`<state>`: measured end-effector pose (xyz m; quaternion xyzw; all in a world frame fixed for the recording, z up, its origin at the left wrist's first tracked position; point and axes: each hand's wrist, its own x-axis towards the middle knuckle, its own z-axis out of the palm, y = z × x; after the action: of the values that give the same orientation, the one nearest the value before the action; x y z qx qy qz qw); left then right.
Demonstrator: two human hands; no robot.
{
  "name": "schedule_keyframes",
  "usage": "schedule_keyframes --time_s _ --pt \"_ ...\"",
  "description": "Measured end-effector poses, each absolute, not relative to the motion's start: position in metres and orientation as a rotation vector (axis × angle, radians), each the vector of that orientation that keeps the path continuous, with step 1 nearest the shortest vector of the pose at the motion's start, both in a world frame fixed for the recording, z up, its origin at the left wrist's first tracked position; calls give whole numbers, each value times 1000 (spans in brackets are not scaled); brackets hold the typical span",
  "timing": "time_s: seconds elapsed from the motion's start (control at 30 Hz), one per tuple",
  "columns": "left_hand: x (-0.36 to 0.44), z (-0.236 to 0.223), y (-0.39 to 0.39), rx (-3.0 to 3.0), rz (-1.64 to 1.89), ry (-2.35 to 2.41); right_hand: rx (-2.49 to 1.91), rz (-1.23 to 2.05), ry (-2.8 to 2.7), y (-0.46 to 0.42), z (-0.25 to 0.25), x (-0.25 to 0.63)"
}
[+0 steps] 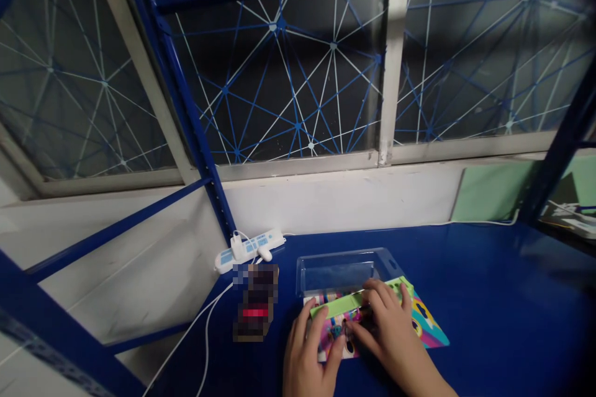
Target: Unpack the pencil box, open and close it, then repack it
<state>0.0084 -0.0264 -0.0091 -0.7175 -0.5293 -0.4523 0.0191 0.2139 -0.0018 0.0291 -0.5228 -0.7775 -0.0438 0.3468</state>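
Observation:
A flat light-green plastic strip (342, 306) with holes near its right end lies tilted across a colourful printed card (431, 327). My left hand (310, 353) is closed round the strip's left end, its thumb low over the card. From the right, my right hand (391, 325) grips the strip with fingers over its upper edge. The thumbs come close together at a small dark item (345, 325), too small to name. Just behind the card lies a clear plastic blister shell (339, 270). My hands hide part of the card.
A white power strip (251, 249) with plugs and cables stands at the back left of the blue table (484, 298). In front of it lies a blurred-out, phone-like object (256, 304). White cables (207, 341) run down the left side. Blue shelf posts (195, 105) frame the windows.

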Motion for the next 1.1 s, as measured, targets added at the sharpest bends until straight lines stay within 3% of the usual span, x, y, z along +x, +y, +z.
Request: schedule_keyframes --time_s 0.33,0.5,0.6,0.77,1.1 --pt "-3 -4 -25 -2494 -1808 -1635 -1395 -2 -2016 -16 17 249" --pt "-16 3 -25 -2860 -1472 -1821 -1435 61 -1704 -14 -10 298" --pt "-21 5 -22 -2934 -1267 -1972 -1412 321 -1661 -13 -22 314" --pt "-25 12 -22 -2935 -1255 -2032 -1505 597 -1745 -14 -30 313" --pt "-30 -2 -14 -2571 -1407 -1961 -1536 579 -1704 -14 -31 317"
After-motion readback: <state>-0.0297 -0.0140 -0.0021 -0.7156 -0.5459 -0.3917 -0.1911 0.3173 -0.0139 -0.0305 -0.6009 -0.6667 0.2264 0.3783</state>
